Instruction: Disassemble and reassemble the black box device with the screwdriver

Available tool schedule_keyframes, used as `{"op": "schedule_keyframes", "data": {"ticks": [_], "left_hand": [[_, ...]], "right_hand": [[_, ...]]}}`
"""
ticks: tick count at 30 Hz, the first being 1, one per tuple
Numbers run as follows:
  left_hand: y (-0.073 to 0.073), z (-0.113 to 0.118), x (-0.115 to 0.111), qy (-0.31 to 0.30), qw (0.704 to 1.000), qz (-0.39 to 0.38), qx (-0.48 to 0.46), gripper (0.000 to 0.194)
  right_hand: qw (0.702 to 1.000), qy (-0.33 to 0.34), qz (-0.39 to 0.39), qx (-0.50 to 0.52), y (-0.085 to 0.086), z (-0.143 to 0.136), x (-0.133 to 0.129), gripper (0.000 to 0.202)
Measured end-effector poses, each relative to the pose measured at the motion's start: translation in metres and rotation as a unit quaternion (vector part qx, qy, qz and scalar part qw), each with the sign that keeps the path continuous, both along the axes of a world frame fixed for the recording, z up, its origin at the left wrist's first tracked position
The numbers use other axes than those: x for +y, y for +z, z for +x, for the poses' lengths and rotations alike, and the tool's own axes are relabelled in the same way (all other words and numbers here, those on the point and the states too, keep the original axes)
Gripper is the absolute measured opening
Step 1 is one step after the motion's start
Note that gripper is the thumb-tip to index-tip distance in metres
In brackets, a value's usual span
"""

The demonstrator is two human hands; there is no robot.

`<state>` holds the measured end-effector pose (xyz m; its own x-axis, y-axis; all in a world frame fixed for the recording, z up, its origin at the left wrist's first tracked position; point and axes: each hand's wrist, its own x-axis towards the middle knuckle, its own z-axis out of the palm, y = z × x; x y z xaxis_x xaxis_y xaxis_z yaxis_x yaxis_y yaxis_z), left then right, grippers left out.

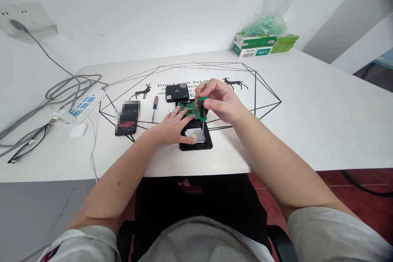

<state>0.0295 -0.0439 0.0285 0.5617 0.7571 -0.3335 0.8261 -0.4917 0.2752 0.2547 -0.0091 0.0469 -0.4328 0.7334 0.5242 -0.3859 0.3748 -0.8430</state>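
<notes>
My right hand (219, 100) grips a green-and-black screwdriver (203, 108) held upright, its shaft pointing down at a black plastic case half (209, 141). Inside that case lies a silver metal plate (199, 134) with a yellowish patch. A green circuit board (190, 111) sits just behind the case, partly covered by my hands. My left hand (176, 127) lies with fingers spread, fingertips over the board and thumb on the case. Whether the screwdriver tip sits in a screw is too small to tell.
Behind the board is a black box-shaped lid (177, 93). A second screwdriver (155, 108) and a phone (128, 118) lie to the left. Farther left are a power strip (84, 106), cables, a white earbud case (78, 131) and glasses (29, 145). Green-and-white boxes (254, 41) stand at the back right.
</notes>
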Motion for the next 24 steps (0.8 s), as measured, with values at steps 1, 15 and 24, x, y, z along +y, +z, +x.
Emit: {"op": "schedule_keyframes", "data": {"ticks": [1,15,24], "left_hand": [[0.000,0.000,0.000,-0.002,1.000,0.002,-0.002,0.118],[0.002,0.001,-0.001,0.003,1.000,-0.002,0.009,0.119],[-0.008,-0.001,0.001,-0.083,0.983,0.105,-0.129,0.054]], "right_hand": [[1.000,0.012,-0.013,0.001,0.000,0.001,-0.001,0.042],[0.999,0.008,0.033,-0.030,0.009,0.012,0.001,0.048],[0.983,-0.158,0.069,-0.063,-0.009,0.003,0.015,0.051]]}}
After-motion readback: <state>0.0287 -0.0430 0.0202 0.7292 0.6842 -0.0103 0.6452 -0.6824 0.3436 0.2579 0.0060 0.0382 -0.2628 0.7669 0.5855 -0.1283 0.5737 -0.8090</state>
